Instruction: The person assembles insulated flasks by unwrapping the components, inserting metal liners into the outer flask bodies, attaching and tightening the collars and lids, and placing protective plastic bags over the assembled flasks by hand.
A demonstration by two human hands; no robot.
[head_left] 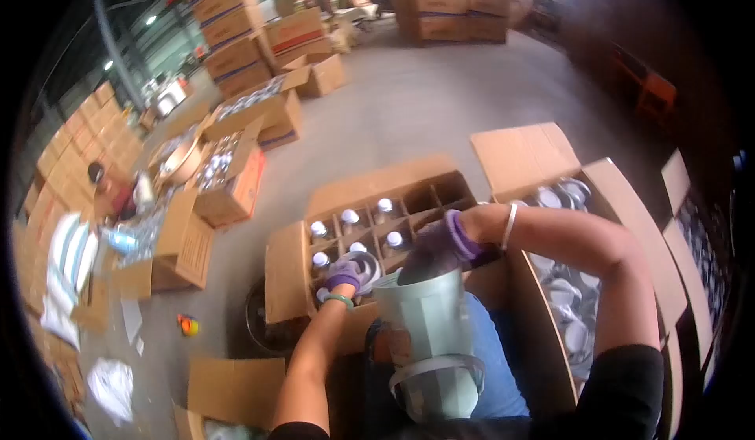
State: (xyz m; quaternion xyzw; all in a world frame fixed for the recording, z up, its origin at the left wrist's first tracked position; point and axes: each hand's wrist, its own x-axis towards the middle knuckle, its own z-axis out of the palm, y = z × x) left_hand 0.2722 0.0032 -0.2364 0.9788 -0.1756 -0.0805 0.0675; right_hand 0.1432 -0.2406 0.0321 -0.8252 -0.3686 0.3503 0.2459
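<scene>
An open cardboard box [279, 283] with dividers stands before me, with several silver-capped bottles [384, 206] upright in its compartments. My left hand [344, 273], in a purple glove, is closed around a round silvery piece [364, 267] over the box's near left part. My right hand [440, 243], in a dark purple glove, is above the rim of a pale green bucket [429, 314]; its fingers are blurred and dark, and what they hold, if anything, cannot be made out. The bucket stands between my legs, its handle toward me.
At right an open carton [550, 393] holds silvery round pieces [566, 298]. Further open cartons [228, 192] with metallic items stand at left. A person [114, 192] is at far left. Stacked boxes [460, 15] stand behind; a white bag [112, 389] lies on the floor.
</scene>
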